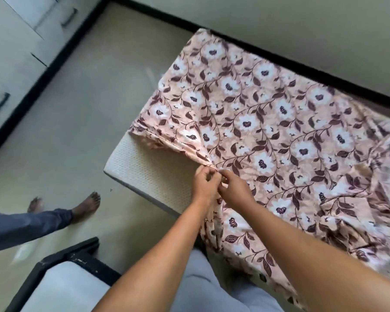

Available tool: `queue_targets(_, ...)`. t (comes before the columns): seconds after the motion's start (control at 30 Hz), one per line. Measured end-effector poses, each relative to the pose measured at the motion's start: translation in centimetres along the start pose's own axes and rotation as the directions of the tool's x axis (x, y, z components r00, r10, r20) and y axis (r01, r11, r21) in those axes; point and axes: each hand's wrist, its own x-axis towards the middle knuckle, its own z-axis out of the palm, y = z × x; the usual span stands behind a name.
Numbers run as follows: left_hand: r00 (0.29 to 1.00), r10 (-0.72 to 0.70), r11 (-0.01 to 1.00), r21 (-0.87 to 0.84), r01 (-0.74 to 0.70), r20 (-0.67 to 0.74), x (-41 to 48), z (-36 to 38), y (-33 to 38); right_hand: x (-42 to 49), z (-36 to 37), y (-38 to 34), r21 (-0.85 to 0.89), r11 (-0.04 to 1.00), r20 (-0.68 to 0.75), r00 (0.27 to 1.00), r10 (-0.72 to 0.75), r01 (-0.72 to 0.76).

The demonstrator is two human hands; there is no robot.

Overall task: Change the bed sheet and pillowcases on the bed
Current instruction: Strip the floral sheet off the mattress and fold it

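Note:
A peach bed sheet [268,122] with white flowers and dark leaves covers most of the mattress. Its near-left part is pulled back in folds, baring a cream textured corner of the mattress [153,174]. My left hand [204,183] and my right hand [233,186] meet at the sheet's gathered edge, both pinching the bunched fabric. A fold of the sheet hangs down between my forearms over the mattress's near side. The sheet is rumpled at the right. No pillows show.
Another person's leg in blue trousers [27,228] and bare foot [86,206] stand on the tiled floor at the left. White cupboards with dark handles [0,104] line the far left. A black-framed piece with a white top [63,287] sits at the bottom left. A wall runs behind the mattress.

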Motion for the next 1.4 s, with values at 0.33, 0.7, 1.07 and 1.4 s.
queue_targets(0.33,0.996,-0.035,0.999,0.009,0.034,0.076,-9.4,3.9,3.5,-10.4,-7.7,4.9,0.327,0.935,-0.095,0.989,-0.113,0.139)
queue_targets(0.7,0.958,-0.287,0.802,-0.546,0.244,0.007,-5.9,2.6,8.2,-11.4,-11.0,3.1,0.221,0.950,0.020,0.973,-0.231,0.221)
queue_targets(1.07,0.943,-0.326,0.754,-0.619,0.219,-0.064,4.5,-6.1,7.7,-3.6,-8.4,-3.8,-0.314,0.938,0.202,0.975,-0.087,0.149)
queue_targets(1.4,0.992,-0.122,0.904,-0.416,0.098,-0.031,8.1,-11.9,8.4,11.2,-3.7,-17.7,-0.011,1.000,0.019,1.000,-0.004,0.004)
